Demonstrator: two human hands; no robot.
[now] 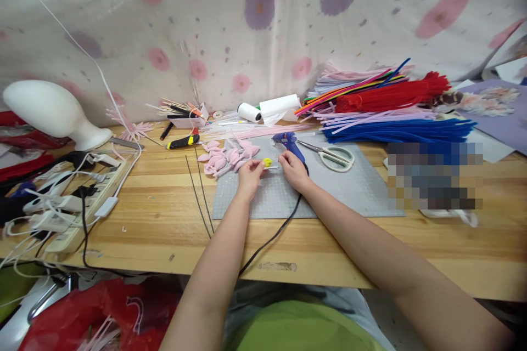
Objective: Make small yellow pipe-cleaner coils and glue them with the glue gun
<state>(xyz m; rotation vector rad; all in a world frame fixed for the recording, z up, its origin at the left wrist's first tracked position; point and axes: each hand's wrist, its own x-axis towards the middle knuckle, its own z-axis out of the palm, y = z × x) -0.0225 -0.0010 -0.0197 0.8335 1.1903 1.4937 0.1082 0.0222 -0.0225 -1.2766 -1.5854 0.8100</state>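
My left hand [249, 173] and my right hand [293, 169] are both closed in a pinch over the grey cutting mat [354, 186]. Between them they hold a small yellow piece [267, 162] on a thin pale stick. Just behind my left hand lies a cluster of pink pipe-cleaner petals [226, 157]. A blue glue gun [288, 141] rests on the mat right behind my right hand, and its black cord [272, 238] runs toward me between my arms. White-handled scissors [335, 156] lie to the right of the gun.
Stacks of red, blue, pink and mixed pipe cleaners [391, 109] fill the back right. Two thin dark wires [201, 197] lie left of the mat. A power strip with plugs [78, 197] and a white foam head [53, 112] sit at the left. A yellow-black utility knife [181, 142] lies behind.
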